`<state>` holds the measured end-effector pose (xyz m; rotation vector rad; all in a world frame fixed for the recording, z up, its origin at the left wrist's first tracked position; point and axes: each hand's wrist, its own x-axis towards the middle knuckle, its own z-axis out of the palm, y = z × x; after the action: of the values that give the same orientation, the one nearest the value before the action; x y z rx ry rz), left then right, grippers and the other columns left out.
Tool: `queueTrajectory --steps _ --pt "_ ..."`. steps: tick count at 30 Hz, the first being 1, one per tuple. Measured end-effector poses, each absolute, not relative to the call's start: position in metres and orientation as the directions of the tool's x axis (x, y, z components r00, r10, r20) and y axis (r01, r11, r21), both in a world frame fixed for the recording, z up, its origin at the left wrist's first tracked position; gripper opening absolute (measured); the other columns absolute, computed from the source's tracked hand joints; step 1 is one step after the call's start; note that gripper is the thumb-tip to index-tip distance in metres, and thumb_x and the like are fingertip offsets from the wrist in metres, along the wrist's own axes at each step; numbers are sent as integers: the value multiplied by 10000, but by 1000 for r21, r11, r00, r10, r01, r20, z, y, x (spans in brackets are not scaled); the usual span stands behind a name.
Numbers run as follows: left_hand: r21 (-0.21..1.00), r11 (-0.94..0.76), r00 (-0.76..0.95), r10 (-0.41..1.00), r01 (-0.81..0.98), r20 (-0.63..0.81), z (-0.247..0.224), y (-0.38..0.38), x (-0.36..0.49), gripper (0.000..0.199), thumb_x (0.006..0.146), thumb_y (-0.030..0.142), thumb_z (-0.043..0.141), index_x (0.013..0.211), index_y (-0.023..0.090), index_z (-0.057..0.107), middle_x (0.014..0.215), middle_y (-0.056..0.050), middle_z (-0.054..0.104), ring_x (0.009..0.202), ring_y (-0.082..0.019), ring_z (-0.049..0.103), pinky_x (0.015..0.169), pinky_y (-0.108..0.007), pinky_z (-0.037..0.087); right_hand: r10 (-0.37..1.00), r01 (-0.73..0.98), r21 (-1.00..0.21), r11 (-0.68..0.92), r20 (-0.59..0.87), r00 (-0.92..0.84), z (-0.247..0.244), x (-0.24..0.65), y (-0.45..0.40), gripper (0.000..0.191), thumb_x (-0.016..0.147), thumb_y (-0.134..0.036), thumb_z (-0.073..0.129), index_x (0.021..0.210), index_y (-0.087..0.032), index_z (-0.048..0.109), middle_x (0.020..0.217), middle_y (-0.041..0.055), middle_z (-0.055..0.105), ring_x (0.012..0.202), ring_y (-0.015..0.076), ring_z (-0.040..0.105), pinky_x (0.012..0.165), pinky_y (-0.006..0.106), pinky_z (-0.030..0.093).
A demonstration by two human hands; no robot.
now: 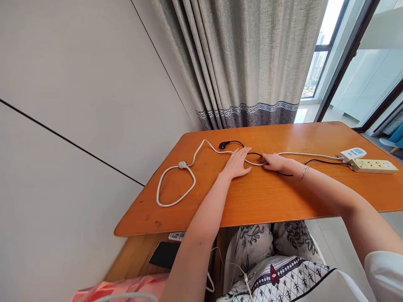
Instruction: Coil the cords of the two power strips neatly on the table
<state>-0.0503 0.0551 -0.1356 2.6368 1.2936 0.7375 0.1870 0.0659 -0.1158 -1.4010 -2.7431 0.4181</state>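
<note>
On the orange-brown wooden table, my left hand [236, 164] lies with fingers spread over a white cord [201, 147] and beside a black cord [255, 154]. To its right, my right hand [274, 162] has its fingers closed at the white cord, while the black cord passes beneath it. Whether those fingers also grip the black cord is hidden. The white cord's left end forms a loop with a knotted bundle [182, 165]. A black plug [223, 145] rests beyond my left hand. At the right lie a white power strip [353, 154] and a longer cream power strip [374, 165].
The table [252, 201] has a wall [78, 105] on its left and a grey curtain [252, 63] behind. Below its front edge, a dark flat object [164, 254] and pink fabric [132, 289] sit on a lower wooden surface. A thin white cable [245, 277] hangs near my lap.
</note>
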Motion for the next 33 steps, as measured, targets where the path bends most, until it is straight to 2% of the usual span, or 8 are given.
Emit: queueTrajectory --steps 3,6,12,17,21,25,29,33 --pt "376 -596 494 801 710 338 -138 55 -49 912 731 298 779 1542 165 384 1491 -188 566 1400 -345 526 1230 -549 315 814 807 -227 545 -85 -574 -107 185 63 259 957 -311 619 1156 -147 603 1189 190 730 1080 313 699 892 363 486" --pt "469 -529 423 848 707 319 -139 55 -47 805 769 325 763 1498 195 448 1336 -165 678 1256 -357 628 1092 -537 456 823 805 -221 551 -19 -568 -90 185 64 224 1023 -341 498 1011 -159 627 1069 165 735 977 264 690 816 315 459" --pt "631 -545 284 834 552 473 -134 56 -35 459 832 257 686 1276 187 597 953 -66 739 957 -251 695 950 -405 505 714 584 -411 700 361 -601 -40 184 59 271 1006 -370 472 798 -204 522 763 19 590 712 157 518 678 277 383" --pt "770 -548 112 831 326 545 -122 60 -32 204 906 343 606 1044 196 637 746 4 619 695 -159 612 725 -295 484 627 318 -541 779 667 -401 18 176 57 374 977 -527 526 785 -206 530 695 -19 478 677 135 458 626 277 359" --pt "880 -459 146 885 123 441 -116 59 -33 297 908 484 601 911 190 642 633 21 550 633 -156 599 643 -281 453 667 96 -662 744 725 -168 72 168 67 428 970 -631 522 831 -226 512 620 -54 346 554 102 372 526 257 318" --pt "922 -384 311 883 50 351 -115 52 -24 446 844 627 645 857 181 648 550 52 467 546 -138 523 585 -282 420 667 37 -669 743 733 -136 120 153 71 428 921 -644 609 816 -244 495 604 -47 365 522 97 334 491 273 300" --pt "926 -378 396 847 -21 355 -115 41 -10 517 827 682 649 915 173 647 553 56 478 565 -131 532 650 -296 461 611 71 -611 788 764 -206 148 130 64 424 865 -669 647 793 -277 505 599 -10 449 552 151 387 492 317 314" --pt "942 -330 461 827 -64 321 -111 27 0 556 843 648 656 1162 195 607 551 106 447 497 -98 494 728 -322 513 657 29 -665 746 728 -196 166 109 54 358 821 -499 724 676 -280 482 571 -8 408 521 149 339 490 337 288"
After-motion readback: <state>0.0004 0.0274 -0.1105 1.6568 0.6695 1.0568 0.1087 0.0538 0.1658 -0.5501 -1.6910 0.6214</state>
